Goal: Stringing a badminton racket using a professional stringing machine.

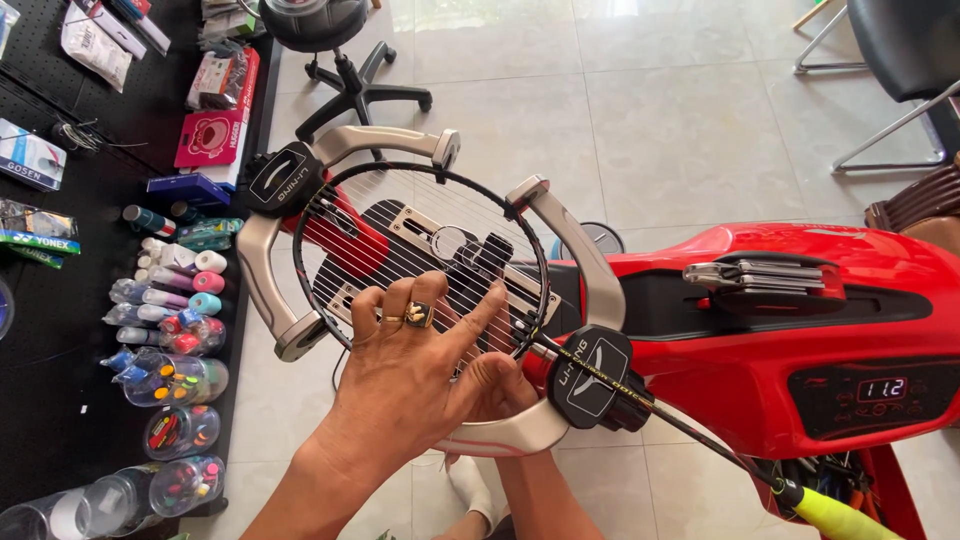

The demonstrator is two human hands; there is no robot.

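Taking the badminton racket clamped in the red stringing machine as my landmark, the far left holds a black tabletop with packets of string at its back, and nearer the racket a row of grip-tape rolls with clear jars of small coloured parts in front of them. A pink box lies behind the racket's left edge, and a black rolling stool stands on the tiled floor beyond the racket's head. The racket lies flat in the silver cradle arms, its frame gripped by black clamps on the left and the lower right. My left hand lies over the near part of the string bed, fingers spread wide apart and resting on the strings, a gold ring on one finger. My right hand sits just to the right of it, mostly hidden beneath the left, its fingers curled close together at the strings; I cannot tell whether it pinches one. To the right of the racket's head the shaft runs down to a yellow-green handle, and the machine's red body carries a silver tool on its tray and a small lit display.
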